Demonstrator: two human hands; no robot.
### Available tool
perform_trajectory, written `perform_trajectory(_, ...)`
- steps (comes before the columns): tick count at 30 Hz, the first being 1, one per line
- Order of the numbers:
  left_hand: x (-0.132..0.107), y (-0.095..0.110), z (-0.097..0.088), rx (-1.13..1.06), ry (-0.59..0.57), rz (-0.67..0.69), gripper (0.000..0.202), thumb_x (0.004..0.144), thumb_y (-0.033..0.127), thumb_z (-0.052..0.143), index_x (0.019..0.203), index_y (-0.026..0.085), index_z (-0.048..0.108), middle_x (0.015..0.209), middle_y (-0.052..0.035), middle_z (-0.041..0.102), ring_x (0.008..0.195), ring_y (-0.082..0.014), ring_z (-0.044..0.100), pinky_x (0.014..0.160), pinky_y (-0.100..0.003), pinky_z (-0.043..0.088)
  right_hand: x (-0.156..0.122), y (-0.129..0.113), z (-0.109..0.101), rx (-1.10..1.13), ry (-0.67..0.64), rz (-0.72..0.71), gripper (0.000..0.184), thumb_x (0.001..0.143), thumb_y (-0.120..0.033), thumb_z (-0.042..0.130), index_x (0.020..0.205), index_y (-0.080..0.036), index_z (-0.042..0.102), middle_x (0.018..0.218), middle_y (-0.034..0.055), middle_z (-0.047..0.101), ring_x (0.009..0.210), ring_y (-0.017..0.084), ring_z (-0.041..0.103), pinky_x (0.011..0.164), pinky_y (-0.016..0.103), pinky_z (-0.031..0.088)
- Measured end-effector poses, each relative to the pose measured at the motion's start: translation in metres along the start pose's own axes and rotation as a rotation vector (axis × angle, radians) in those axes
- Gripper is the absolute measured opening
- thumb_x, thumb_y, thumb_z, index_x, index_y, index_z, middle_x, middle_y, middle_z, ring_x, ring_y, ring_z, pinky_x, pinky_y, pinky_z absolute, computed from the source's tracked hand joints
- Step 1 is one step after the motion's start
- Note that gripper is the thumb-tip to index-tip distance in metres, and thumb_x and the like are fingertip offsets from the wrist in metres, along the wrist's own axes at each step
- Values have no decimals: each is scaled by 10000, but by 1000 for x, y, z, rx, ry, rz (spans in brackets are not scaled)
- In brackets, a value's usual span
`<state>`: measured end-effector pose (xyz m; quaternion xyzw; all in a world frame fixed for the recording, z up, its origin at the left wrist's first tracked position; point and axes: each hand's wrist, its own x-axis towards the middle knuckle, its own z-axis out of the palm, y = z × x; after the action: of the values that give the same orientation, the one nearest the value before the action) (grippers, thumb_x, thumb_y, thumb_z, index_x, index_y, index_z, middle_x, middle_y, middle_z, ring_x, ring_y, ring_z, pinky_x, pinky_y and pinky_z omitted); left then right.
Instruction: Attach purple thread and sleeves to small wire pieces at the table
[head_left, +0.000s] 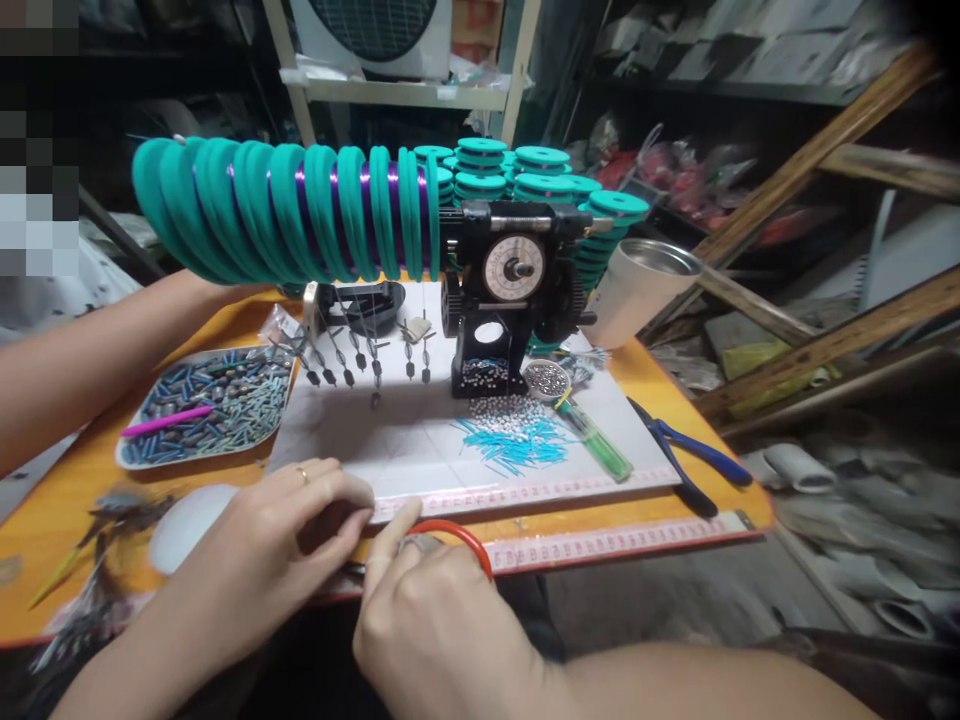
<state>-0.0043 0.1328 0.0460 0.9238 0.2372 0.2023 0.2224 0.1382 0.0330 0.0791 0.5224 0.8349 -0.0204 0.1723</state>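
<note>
My left hand [296, 525] rests at the front edge of the white board [360, 450], thumb and fingers pinched together. Whatever lies between those fingertips is too small to make out. Close beside it on the right, my right hand [442, 610] is closed around scissors with red-orange handles [469, 540]. Their blades are mostly hidden and point toward my left hand. Beyond both hands stands a black winding machine [491, 340] carrying a row of teal spools [315, 210] with purple line. Small dark weights [349, 377] hang on lines beneath the spools.
Another person's arm [135, 350] reaches in from the left. A tray of small weights and tubes [217, 440] holds a pink pen [166, 421]. Blue tubes [517, 445], a green-filled tube [604, 445], pliers [686, 450], a cup [637, 295] and measuring tapes [600, 545] lie around.
</note>
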Motion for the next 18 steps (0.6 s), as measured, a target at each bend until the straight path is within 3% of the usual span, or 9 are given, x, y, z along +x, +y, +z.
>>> perform_trajectory(8,1,0,1,2,19,24,79,952,186,566,921,233,621,794,49,631,720,-91,614,664,-158,443,5,-4,-3,21,11,21,545,901,16,354,1424,130,457,785,309,631,469,277,577,317,236,376)
perform_trajectory(15,1,2,3,3,26,10,122,956,141,537,925,230,615,788,44,618,716,-103,593,653,-200,427,0,-1,4,-45,-3,17,509,932,-26,353,1387,167,478,648,209,592,446,257,557,312,250,409)
perform_trajectory(18,1,4,4,6,19,-24,144,956,129,521,902,219,620,770,34,601,714,-117,580,646,-223,414,-10,2,11,-118,178,60,473,842,-24,480,1264,151,603,625,148,578,441,198,539,360,226,454)
